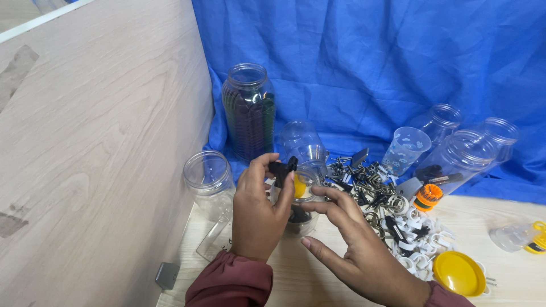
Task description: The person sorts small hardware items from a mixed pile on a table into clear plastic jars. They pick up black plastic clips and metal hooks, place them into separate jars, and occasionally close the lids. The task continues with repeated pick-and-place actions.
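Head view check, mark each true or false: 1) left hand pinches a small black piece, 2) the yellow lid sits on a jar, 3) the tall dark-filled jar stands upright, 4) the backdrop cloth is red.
1) True: the left hand pinches a small black piece above a clear jar.
2) False: the yellow lid lies loose on the table.
3) True: the tall jar stands upright.
4) False: the cloth is blue.

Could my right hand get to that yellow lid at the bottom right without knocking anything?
Probably yes. The right hand hovers open just left of the yellow lid, with only low white clips lying between them, so it could likely pass over those.
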